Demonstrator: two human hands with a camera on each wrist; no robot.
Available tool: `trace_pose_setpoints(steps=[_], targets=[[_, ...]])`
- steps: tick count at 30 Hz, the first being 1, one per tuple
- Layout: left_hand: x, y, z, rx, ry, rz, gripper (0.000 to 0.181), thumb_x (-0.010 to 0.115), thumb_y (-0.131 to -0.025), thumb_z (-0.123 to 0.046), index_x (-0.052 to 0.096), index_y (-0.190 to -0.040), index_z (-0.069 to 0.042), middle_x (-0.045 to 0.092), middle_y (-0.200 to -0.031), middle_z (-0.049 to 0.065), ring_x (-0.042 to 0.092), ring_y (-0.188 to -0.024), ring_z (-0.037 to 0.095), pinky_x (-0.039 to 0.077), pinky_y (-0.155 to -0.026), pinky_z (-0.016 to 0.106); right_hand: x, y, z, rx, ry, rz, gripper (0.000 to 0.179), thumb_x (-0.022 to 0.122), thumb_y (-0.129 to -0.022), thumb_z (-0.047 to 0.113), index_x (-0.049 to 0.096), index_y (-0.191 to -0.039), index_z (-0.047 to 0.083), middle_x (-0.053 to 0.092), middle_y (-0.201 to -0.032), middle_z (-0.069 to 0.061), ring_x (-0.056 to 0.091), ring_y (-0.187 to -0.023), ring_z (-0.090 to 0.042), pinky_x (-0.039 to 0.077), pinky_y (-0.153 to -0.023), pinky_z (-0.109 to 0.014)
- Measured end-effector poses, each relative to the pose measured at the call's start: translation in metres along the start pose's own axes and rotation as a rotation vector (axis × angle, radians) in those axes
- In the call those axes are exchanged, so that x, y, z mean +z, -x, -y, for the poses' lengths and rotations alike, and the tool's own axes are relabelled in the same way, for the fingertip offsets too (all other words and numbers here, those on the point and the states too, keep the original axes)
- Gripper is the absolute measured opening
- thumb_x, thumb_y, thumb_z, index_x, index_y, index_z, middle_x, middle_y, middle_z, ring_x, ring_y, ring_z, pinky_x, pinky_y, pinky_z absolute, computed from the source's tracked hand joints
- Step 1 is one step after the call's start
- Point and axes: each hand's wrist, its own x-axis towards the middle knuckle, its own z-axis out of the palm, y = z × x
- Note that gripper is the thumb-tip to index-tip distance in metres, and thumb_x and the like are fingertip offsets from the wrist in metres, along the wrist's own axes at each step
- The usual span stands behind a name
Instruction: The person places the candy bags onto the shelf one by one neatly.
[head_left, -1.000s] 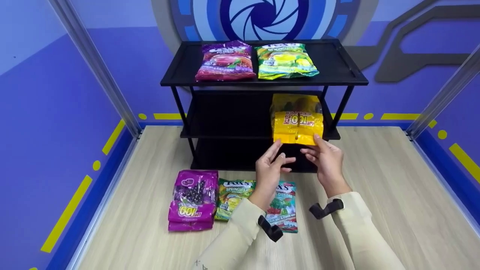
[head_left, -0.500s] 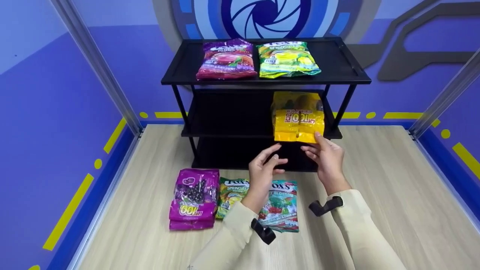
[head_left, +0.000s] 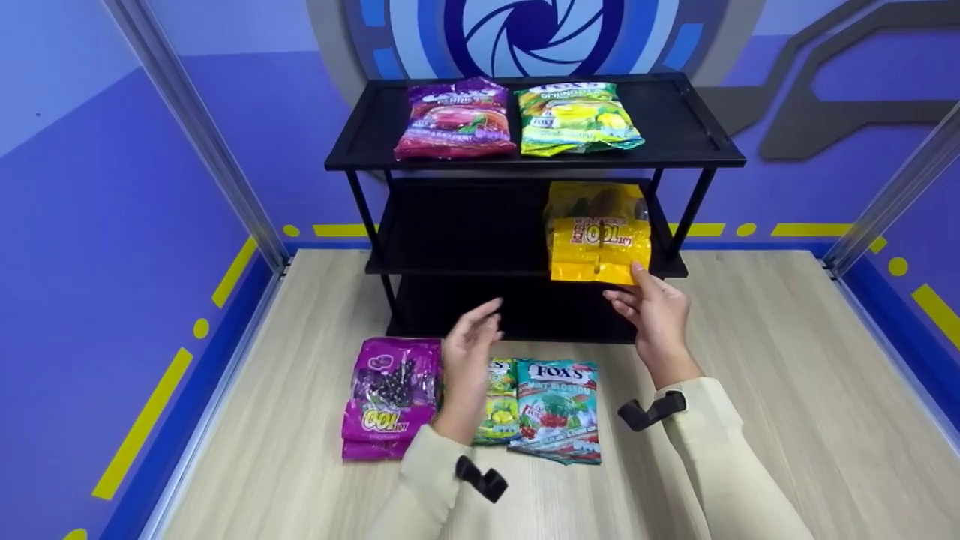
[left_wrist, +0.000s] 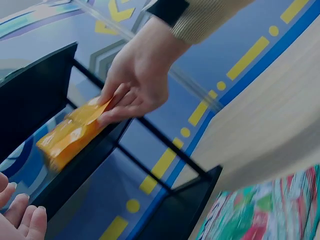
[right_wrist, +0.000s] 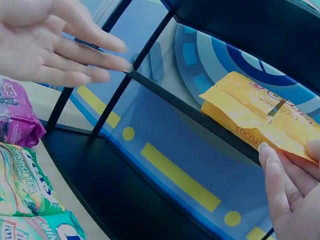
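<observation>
A yellow candy bag (head_left: 600,232) lies on the right part of the rack's middle shelf, its front edge at the shelf's lip. My right hand (head_left: 658,319) pinches the bag's front right corner between thumb and fingers, as the left wrist view also shows. My left hand (head_left: 469,360) is off the bag, fingers extended, over the tabletop bags in front of the rack; in the right wrist view the left palm (right_wrist: 55,47) is spread with nothing in it. Below it are a purple candy bag (head_left: 390,397), a partly hidden green Fox's bag (head_left: 501,405) and a teal Fox's bag (head_left: 559,412).
The black three-tier rack (head_left: 457,266) stands against the back wall. On its top shelf lie a purple-red Fox's bag (head_left: 456,120) and a yellow-green Fox's bag (head_left: 577,120). Blue side walls (head_left: 150,225) enclose the wooden tabletop (head_left: 787,375).
My left hand has come away from the yellow bag and moved left and down, uncovering the teal bag. My right hand keeps its hold on the corner; the yellow bag has barely shifted.
</observation>
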Motion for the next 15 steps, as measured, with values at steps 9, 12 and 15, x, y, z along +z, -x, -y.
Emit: trace_pose_setpoints(steps=[9, 12, 15], targets=[[-0.06, -0.002, 0.0, -0.019, -0.114, -0.146, 0.029, 0.058, -0.096, -0.014, 0.064, -0.124, -0.015, 0.062, -0.13, 0.005, 0.057, -0.115, 0.019, 0.048, -0.1, 0.029, -0.001, -0.001, 0.0, 0.017, 0.019, 0.019, 0.044, 0.062, -0.092, 0.039, 0.061, -0.12, 0.004, 0.075, -0.086, -0.005, 0.072, -0.069, -0.015, 0.059, -0.067, -0.022], [-0.082, -0.002, 0.0, -0.058, -0.178, -0.195, 0.029, 0.056, -0.097, -0.013, 0.063, -0.125, -0.018, 0.062, -0.128, 0.006, 0.056, -0.113, 0.02, 0.05, -0.096, 0.028, -0.002, -0.002, -0.001, 0.027, 0.024, 0.029, 0.044, 0.061, -0.093, 0.04, 0.06, -0.12, 0.006, 0.075, -0.087, -0.004, 0.072, -0.07, -0.015, 0.059, -0.066, -0.021], [-0.103, -0.001, 0.0, -0.092, -0.228, -0.23, 0.029, 0.055, -0.098, -0.017, 0.063, -0.126, -0.02, 0.06, -0.126, 0.006, 0.053, -0.118, 0.024, 0.047, -0.103, 0.035, -0.002, -0.002, -0.003, 0.03, 0.028, 0.036, 0.043, 0.06, -0.093, 0.041, 0.061, -0.119, 0.007, 0.075, -0.09, -0.004, 0.071, -0.069, -0.014, 0.059, -0.065, -0.02]])
